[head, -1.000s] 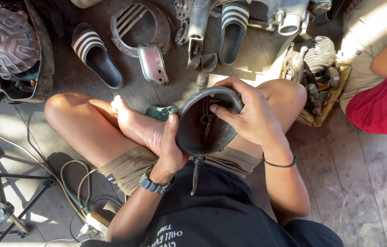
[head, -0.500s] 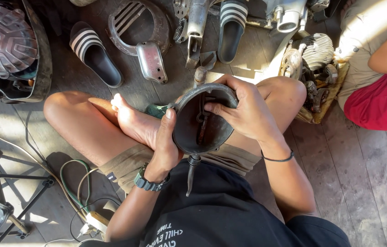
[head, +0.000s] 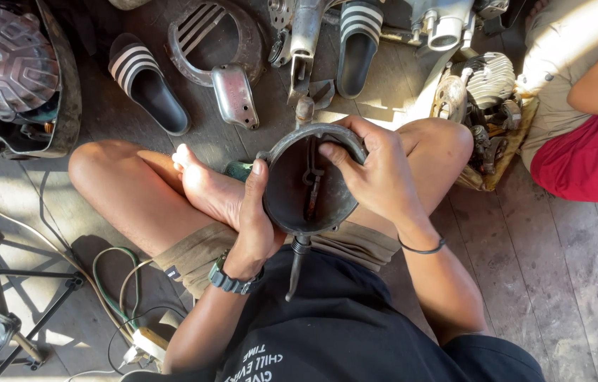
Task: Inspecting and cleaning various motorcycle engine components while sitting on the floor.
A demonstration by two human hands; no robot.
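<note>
a dull, dark metal bowl-shaped housing (head: 306, 180) with a thin stem below; left hand (head: 253, 212) clamped on its side, right hand (head: 376, 173) curled over its rim, fingers inside.

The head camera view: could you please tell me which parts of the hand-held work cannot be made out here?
- Head view: the underside of the round metal housing faces away from the camera.
- The right hand covers the housing's right rim and wall.
- The left hand covers its left wall.
- The dark rod below the housing blends into the black shirt; its tip is unclear.
- The small parts inside the housing lie in shadow, too dim to identify.
</note>
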